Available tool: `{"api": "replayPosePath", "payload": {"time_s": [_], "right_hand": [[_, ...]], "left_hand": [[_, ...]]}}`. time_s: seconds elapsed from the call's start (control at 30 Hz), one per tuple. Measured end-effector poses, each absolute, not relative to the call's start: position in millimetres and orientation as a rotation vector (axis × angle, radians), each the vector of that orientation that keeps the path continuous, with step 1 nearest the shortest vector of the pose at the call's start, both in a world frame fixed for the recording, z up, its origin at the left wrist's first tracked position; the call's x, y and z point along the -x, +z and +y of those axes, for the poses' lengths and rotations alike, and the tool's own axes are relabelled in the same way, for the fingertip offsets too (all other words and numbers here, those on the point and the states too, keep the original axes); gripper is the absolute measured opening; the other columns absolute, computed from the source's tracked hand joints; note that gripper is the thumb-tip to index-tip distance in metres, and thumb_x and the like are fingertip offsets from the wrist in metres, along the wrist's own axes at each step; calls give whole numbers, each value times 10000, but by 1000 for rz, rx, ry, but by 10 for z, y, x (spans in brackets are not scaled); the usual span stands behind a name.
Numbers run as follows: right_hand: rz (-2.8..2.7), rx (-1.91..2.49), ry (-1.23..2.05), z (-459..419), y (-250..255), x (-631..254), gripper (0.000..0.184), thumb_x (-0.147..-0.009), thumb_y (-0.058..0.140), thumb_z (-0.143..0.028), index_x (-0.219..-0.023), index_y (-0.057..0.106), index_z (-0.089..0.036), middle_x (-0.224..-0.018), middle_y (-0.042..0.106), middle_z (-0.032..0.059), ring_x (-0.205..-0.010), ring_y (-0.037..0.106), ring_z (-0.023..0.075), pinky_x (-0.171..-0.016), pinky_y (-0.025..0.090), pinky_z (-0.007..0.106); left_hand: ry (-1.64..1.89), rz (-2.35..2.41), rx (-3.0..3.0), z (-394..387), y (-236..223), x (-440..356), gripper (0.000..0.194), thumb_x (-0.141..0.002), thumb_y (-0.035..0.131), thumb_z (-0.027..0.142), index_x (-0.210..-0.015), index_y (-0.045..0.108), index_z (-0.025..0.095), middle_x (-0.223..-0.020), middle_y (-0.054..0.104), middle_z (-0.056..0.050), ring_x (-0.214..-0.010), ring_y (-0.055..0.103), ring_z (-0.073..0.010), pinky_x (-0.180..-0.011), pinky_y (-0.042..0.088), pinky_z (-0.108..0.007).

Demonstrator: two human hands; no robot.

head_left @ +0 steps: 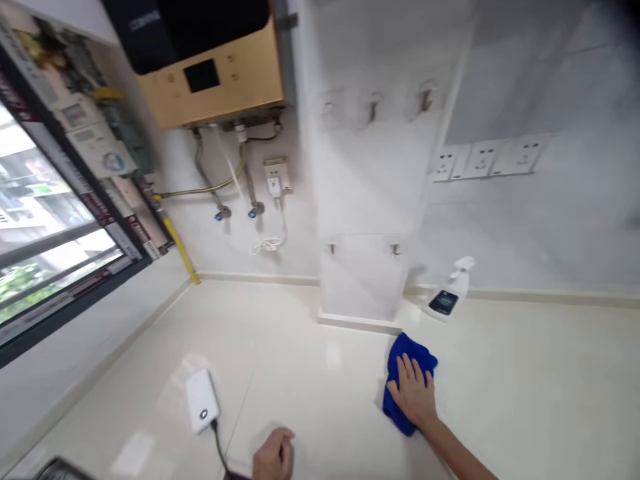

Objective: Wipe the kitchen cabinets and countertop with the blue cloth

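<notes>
A blue cloth (397, 417) lies bunched on the pale, glossy countertop (300, 387), close to the foot of the white pillar. My right hand (414, 393) rests on top of it, palm down, fingers spread and pressing on the fabric. At the bottom edge, my left hand (274, 455) is curled into a loose fist on or just above the counter; nothing sticks out of it. To its left lies a white power bank (203, 401) with a black cable plugged into its end. The cable runs down out of view beside the left hand.
Against the back wall stands a white spray bottle (456, 290) with a dark label. The pillar (363, 280) juts onto the counter. A gold-and-black water heater (215, 73) hangs above pipes. A yellow pipe (181, 250) meets the counter near the window; a dark object (60, 470) sits bottom left.
</notes>
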State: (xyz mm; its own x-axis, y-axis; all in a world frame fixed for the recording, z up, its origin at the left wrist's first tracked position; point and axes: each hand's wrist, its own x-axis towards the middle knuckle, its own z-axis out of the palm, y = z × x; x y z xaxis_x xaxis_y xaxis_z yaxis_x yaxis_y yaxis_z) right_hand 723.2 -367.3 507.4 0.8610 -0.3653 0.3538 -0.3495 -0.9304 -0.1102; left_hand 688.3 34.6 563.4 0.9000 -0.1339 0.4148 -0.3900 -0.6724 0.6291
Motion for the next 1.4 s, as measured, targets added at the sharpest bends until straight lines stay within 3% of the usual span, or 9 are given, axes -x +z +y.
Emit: {"api": "replayPosePath", "payload": {"time_s": [0.3,0.47,0.6,0.7,0.83,0.9,1.0,1.17,1.4], "right_hand": [[224,3028,-659,-2510,5009,-6599,665,-851,339,-358,-1444,444,-77,-1554,397,145,-1460,303,319,-1198,196,566],[-66,3044,-670,-2305,4944,-6255,652,-853,369,-368,-1452,457,-126,-1552,411,106,-1443,348,300,-1195,242,538],[-79,3058,-582,-2351,4963,-6191,662,-866,359,-391,-1474,432,-140,-1563,396,94,-1447,344,303,-1190,262,538],[-75,3065,-552,-2379,4968,-6203,666,-866,350,-406,-1473,433,-144,-1559,403,97,-1452,333,306,-1186,271,538],[-84,3073,-585,-2358,5000,-6279,667,-861,345,-400,-1462,438,-127,-1559,399,110,-1465,304,298,-1201,234,534],[-59,3088,-573,-2317,5040,-6389,671,-861,332,-394,-1464,427,-116,-1568,381,115,-1475,282,289,-1209,211,528],[17,3117,-519,-2225,5097,-6672,681,-862,303,-388,-1469,416,-102,-1576,365,121,-1474,278,287,-1213,186,527],[40,3130,-466,-2094,5148,-7277,679,-864,282,-379,-1465,422,-96,-1573,370,119,-1470,275,290,-1213,152,533],[-52,3093,-295,-2182,5271,-8013,694,-876,265,-401,-1495,369,-105,-1598,319,111,-1483,229,282,-1206,163,529]], "left_hand": [[386,-392,-2249,392,5686,-6760,288,-887,388,182,-887,673,227,-805,712,-10,-730,676,-131,-683,547,-215],[426,-296,-2158,720,5751,-6549,313,-923,370,249,-933,682,228,-780,713,-8,-692,666,-116,-658,540,-197],[573,152,-2112,1389,5806,-6368,364,-936,356,384,-986,678,221,-877,730,-37,-784,688,-157,-707,563,-248],[628,530,-2212,1917,5786,-6244,418,-908,349,404,-1104,647,185,-1072,712,-91,-967,673,-222,-862,570,-346],[623,702,-2550,2274,5637,-6045,556,-911,303,370,-1277,553,34,-1281,604,-214,-1299,484,-344,-1153,367,-547],[545,810,-2666,2282,5550,-5936,561,-944,266,367,-1346,511,62,-1371,550,-208,-1377,393,-374,-1172,259,-655],[436,921,-2736,2205,5463,-5804,537,-979,226,359,-1402,470,138,-1463,481,-181,-1416,354,-356,-1152,146,-749],[467,966,-2821,2114,5451,-5726,525,-986,230,343,-1435,447,179,-1519,425,-159,-1440,336,-305,-1189,140,-688],[557,927,-2896,2102,5455,-5678,545,-970,236,344,-1441,442,163,-1514,429,-166,-1438,339,-320,-1193,189,-669]]}}
